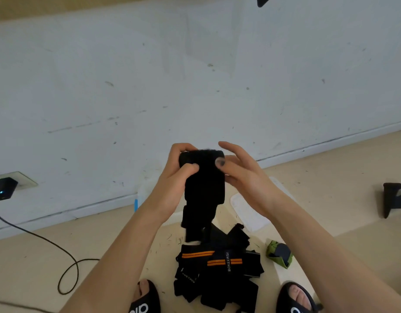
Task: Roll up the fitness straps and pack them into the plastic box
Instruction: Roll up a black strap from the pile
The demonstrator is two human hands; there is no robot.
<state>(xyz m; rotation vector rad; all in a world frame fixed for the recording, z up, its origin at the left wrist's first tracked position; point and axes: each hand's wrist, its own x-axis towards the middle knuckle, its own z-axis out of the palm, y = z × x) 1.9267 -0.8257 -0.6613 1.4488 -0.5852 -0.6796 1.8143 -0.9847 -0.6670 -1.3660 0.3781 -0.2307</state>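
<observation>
1. Head view: both hands were raised in front of a scuffed white wall (195, 75), working one black strap (203, 177).
2. Left hand (179, 170): fingers curled over the rolled top end of the strap, thumb pressed on its front face, so it gripped the roll.
3. Right hand (242, 170): thumb tip pressed on the roll's right edge; the other fingers were spread loosely behind and beside it. I could not tell whether they touched it.
4. The unrolled tail of the strap hung down between the forearms, its end just above the pile of straps (217, 272) on the floor.
5. The pile lay between two feet in black sandals (145, 301); two straps showed orange stripes.
6. A clear plastic box (150, 190) stood on the floor behind the left wrist, mostly hidden; a white lid (247, 211) lay flat behind the right wrist.
7. A small green pouch (279, 254) lay right of the pile.
8. A black charger (4, 188) sat in a wall socket at left, its cable looping over the floor.
</observation>
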